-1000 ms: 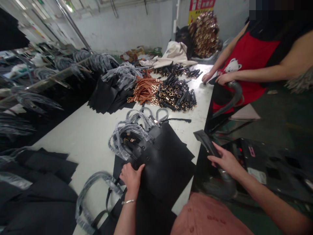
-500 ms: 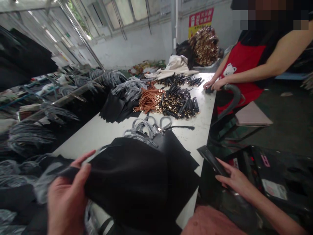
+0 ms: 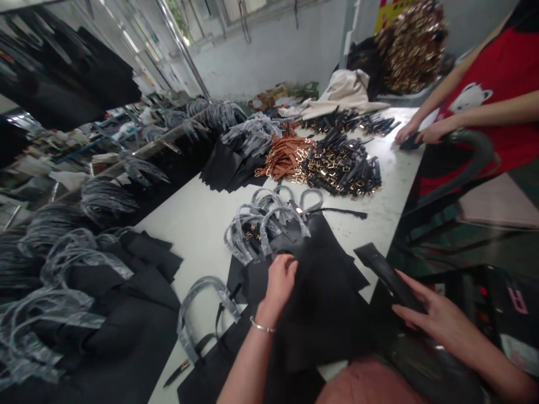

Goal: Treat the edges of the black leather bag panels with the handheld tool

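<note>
My left hand [image 3: 281, 280], a bangle at its wrist, reaches over a stack of black leather-like panels [image 3: 324, 314]. Its fingers are curled closed at the top panel, near its upper edge; the fingertips are partly hidden. Just beyond lie bag handles [image 3: 269, 207] in clear plastic wrap. My right hand [image 3: 433, 308] is closed around a black flat-ended nozzle [image 3: 374, 264], with a thick dark hose-like part below. Left of my left forearm, a single plastic-wrapped handle [image 3: 206, 297] lies with a black panel [image 3: 227, 359].
Brown straps [image 3: 288, 157] and black buckled straps [image 3: 345, 165] are heaped farther back. More black panels with wrapped handles [image 3: 80, 314] fill the left. A co-worker in a red apron [image 3: 484, 95] stands at the right, hands at the table's edge near a curved black hose [image 3: 480, 146].
My left hand has let go of the black panel it held at the left and moved right onto the stack. The view has shifted left; my right hand still holds the nozzle.
</note>
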A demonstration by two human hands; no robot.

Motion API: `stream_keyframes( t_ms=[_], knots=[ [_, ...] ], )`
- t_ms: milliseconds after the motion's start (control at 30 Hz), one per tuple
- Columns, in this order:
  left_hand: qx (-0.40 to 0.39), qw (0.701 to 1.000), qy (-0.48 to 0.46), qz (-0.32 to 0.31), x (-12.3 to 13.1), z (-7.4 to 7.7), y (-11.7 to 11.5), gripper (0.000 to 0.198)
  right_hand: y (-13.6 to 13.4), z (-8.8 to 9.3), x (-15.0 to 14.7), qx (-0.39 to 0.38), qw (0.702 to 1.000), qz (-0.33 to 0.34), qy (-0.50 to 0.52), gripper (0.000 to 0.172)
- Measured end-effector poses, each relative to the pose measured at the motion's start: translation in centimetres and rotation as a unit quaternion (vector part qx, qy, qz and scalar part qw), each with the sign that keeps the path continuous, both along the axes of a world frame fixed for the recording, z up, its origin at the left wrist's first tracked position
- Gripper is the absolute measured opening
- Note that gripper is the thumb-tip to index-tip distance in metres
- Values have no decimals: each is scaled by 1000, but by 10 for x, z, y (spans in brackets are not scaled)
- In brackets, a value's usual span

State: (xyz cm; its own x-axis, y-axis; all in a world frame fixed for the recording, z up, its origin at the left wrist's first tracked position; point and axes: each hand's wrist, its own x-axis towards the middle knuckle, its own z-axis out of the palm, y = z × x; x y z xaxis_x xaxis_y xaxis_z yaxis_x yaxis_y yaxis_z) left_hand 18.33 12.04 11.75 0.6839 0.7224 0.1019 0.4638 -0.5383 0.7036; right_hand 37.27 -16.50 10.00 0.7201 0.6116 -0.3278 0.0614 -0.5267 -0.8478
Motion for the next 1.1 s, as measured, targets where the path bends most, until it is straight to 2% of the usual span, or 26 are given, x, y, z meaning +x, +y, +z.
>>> stream_keyframes(
  t_ms=[67, 167, 233, 333, 433, 533, 700, 833, 900, 967, 1033, 1100],
  knots=[
    [33, 999, 21, -19, -21, -38, -27, 17, 10, 4, -5, -31, 998, 53, 22, 89],
    [124, 990, 62, -30, -44, -80, -61, 28, 31, 8, -16, -71, 989, 122, 46, 84],
    [175, 980, 85, -31, -50, -98, -74, 38, 48, 8, -22, -78, 979, 170, 76, 82],
    [224, 969, 97, -39, -52, -114, -79, 43, 73, 4, -29, -94, 967, 218, 96, 83],
    [250, 962, 104, -40, -52, -119, -78, 43, 93, -1, -31, -101, 964, 231, 79, 81],
    [253, 960, 113, -36, -52, -119, -78, 43, 99, -3, -31, -92, 965, 239, 62, 80],
    [244, 963, 112, -29, -51, -119, -80, 43, 88, 9, -32, -131, 952, 258, 96, 83],
    [228, 968, 103, -24, -50, -117, -79, 44, 103, 13, -37, -121, 954, 262, 80, 79],
    [215, 971, 99, -24, -50, -115, -78, 44, 115, 14, -35, -89, 966, 234, 60, 77],
    [205, 974, 94, -26, -50, -113, -79, 45, 120, 18, -25, -41, 984, 171, 39, 77],
    [202, 975, 93, -29, -50, -113, -79, 45, 115, 25, -8, 8, 994, 105, 24, 81],
    [203, 974, 99, -30, -50, -113, -79, 45, 103, 33, 9, 19, 996, 78, 37, 84]
  ],
)
